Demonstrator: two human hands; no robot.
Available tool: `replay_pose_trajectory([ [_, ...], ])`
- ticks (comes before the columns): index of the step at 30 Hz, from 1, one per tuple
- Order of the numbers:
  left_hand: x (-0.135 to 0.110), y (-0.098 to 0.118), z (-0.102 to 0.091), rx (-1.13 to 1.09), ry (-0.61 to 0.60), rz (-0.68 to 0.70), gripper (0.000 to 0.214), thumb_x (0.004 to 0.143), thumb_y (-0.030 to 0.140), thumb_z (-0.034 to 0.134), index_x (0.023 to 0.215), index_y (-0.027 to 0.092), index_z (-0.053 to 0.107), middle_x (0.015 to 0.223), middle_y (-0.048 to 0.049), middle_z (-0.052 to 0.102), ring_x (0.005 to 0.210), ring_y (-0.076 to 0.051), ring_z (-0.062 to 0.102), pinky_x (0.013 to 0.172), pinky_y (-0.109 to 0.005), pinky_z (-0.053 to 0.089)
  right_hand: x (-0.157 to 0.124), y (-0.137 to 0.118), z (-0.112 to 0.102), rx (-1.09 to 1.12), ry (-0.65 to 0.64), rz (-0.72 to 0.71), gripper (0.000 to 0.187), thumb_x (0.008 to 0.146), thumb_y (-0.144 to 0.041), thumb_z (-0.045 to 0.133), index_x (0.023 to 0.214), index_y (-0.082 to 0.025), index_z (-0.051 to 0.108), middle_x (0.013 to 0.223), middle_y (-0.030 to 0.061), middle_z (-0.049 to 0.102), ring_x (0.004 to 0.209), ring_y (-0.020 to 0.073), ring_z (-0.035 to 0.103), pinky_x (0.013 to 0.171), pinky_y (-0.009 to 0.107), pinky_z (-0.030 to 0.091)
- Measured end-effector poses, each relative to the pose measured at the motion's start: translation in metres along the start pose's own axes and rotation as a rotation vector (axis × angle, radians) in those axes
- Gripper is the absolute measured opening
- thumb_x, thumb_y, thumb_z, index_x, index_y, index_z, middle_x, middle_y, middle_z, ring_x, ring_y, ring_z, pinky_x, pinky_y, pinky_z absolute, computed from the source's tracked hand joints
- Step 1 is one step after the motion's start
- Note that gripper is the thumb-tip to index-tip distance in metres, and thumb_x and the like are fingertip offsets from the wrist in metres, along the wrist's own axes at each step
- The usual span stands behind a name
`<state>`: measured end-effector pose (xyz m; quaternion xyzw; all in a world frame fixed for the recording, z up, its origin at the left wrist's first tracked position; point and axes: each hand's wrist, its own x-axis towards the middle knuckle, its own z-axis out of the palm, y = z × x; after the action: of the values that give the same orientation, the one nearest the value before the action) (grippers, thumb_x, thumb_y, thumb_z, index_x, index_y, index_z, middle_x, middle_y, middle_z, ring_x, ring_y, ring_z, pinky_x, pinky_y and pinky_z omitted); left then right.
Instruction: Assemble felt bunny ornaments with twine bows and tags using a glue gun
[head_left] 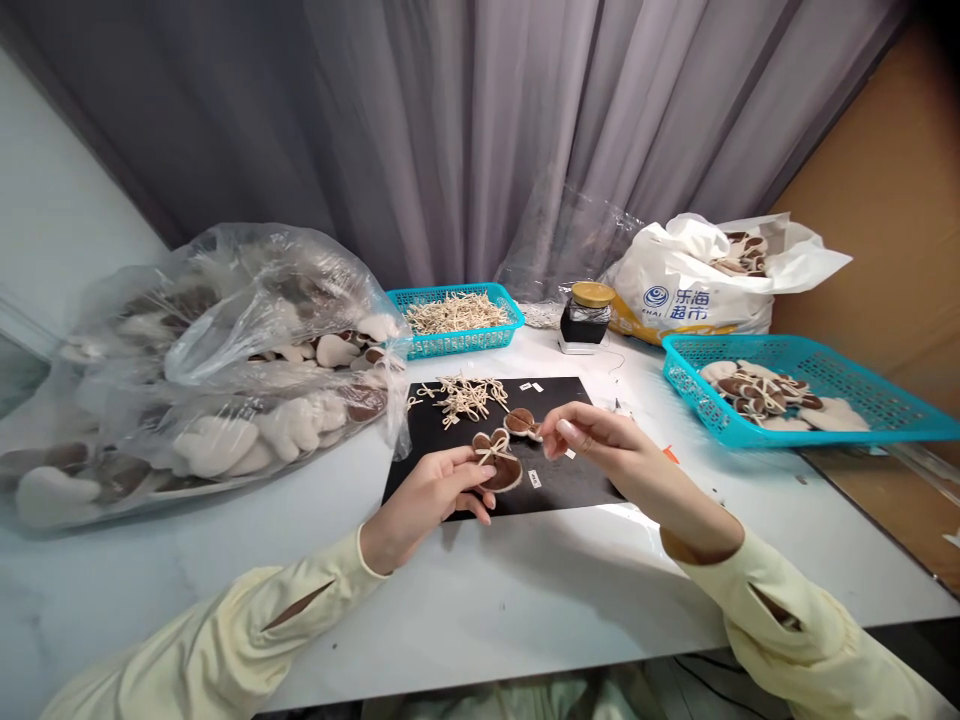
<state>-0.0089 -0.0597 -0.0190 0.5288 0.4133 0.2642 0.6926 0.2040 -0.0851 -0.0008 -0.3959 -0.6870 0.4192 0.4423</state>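
Observation:
My left hand (pixel 439 490) grips a small brown, cream-edged fabric piece (pixel 504 473) with a rounded, lobed top. A cream cord bow (pixel 493 451) lies across its narrow middle. Just right of it, my right hand (pixel 589 435) is closed in a pinch; what sits between the fingertips is too small to make out. Close to those fingertips is a second brown fabric piece (pixel 520 422), over the black mat (pixel 450 455). Beyond my left hand, a loose pile of cream cord bows (pixel 469 397) lies on the mat, with small white labels (pixel 534 479) nearby.
A clear plastic bag (pixel 225 330) full of brown and cream pieces bulges at left. Behind stand a teal basket of cords (pixel 456 345) and a jar with a gold lid (pixel 586 315). At right are a teal basket of fabric pieces (pixel 720 425) and a white shopping bag (pixel 694 290).

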Motion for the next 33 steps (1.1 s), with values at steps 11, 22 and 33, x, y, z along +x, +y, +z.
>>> replay_pose_trajectory([
  [11, 0.001, 0.006, -0.01, -0.143, 0.097, 0.241, 0.02, 0.079, 0.021, 0.056, 0.096, 0.011, 0.061, 0.087, -0.0068, 0.064, 0.057, -0.01, 0.052, 0.047, -0.021, 0.046, 0.004, 0.036, -0.002, -0.799, 0.092, -0.03, 0.009, 0.088, -0.016, 0.046, 0.095, -0.017, 0.052, 0.088, 0.006, 0.063, 0.077, 0.0178, 0.058, 0.065, 0.031, 0.046],
  [22, 0.012, 0.003, -0.023, -0.148, 0.19, 0.308, 0.016, 0.077, 0.02, 0.052, 0.085, 0.008, 0.059, 0.079, -0.0098, 0.066, 0.053, -0.01, 0.048, 0.042, -0.019, 0.041, -0.004, 0.069, 0.006, -1.272, 0.016, 0.057, 0.007, 0.083, -0.016, 0.058, 0.081, -0.014, 0.052, 0.081, 0.0092, 0.056, 0.072, 0.0231, 0.05, 0.062, 0.032, 0.035],
  [33, 0.011, -0.006, -0.015, 0.134, 0.046, 0.103, 0.025, 0.081, 0.031, 0.05, 0.097, 0.012, 0.055, 0.08, -0.0064, 0.065, 0.051, -0.009, 0.047, 0.041, -0.019, 0.036, -0.039, 0.052, 0.011, -1.107, 0.091, 0.061, 0.017, 0.093, -0.018, 0.035, 0.08, -0.018, 0.047, 0.079, 0.0059, 0.055, 0.076, 0.0219, 0.047, 0.072, 0.036, 0.034],
])
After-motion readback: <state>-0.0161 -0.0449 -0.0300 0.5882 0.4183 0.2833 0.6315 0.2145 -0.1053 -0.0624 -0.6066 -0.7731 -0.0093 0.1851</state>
